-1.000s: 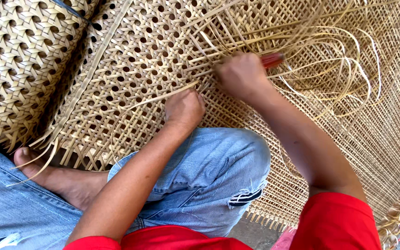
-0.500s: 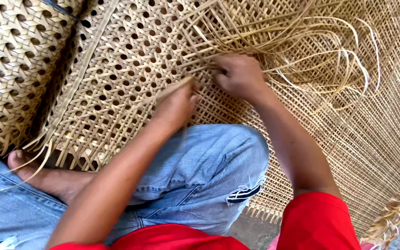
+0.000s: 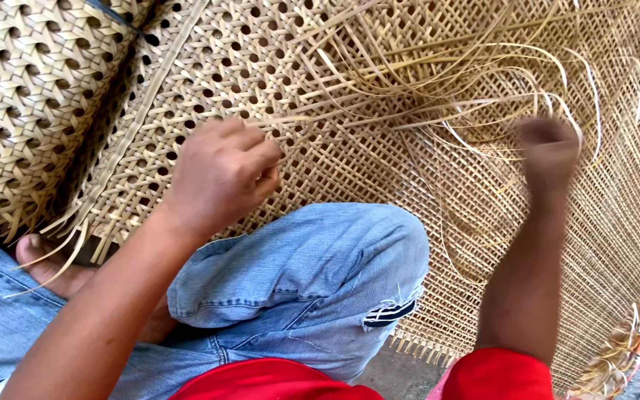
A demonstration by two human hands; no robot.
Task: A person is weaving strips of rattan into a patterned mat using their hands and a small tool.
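Observation:
A large sheet of open-weave rattan cane webbing (image 3: 379,81) lies spread in front of me, with a tangle of loose cane strands (image 3: 483,81) curling over its upper middle. My left hand (image 3: 220,174) rests on the weave near its lower left part, fingers curled and pinching a thin strand. My right hand (image 3: 550,152) is blurred at the right, fist closed around loose strands and lifted off the sheet. My bent knee in blue jeans (image 3: 312,274) lies under the sheet's near edge.
A second panel of finished hexagonal cane weave (image 3: 31,96) lies at the upper left, overlapping the sheet. My bare foot (image 3: 46,259) shows at the left beneath frayed strand ends. The sheet's fringed edge (image 3: 631,341) runs along the lower right.
My right hand has swung from the sheet's middle out to the right, pulling strands with it. My left hand has stayed on the weave, its fingers now curled tighter.

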